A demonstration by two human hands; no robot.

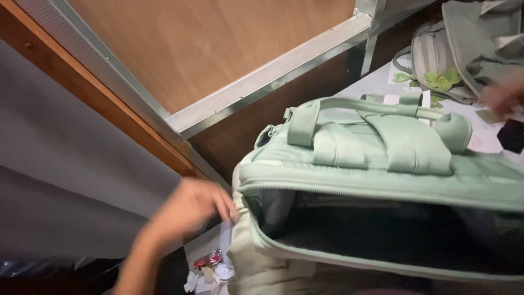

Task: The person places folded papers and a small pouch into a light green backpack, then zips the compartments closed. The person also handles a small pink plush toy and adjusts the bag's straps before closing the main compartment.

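Observation:
A mint-green bag with padded handles lies on its side, its long zipper opening gaping and dark inside. My left hand reaches in from the lower left. Its fingertips are pinched at the bag's left corner, where the zipper line ends; what they pinch is hidden. A blurred hand, seemingly my right hand, hovers at the far right edge above a small black item. Its fingers are too smeared to read.
A grey-and-striped bag with green leaf-shaped tags lies at the back right on a pale surface. A wooden panel with a metal frame runs behind. Crumpled white and red scraps lie below the bag's corner. Grey fabric fills the left.

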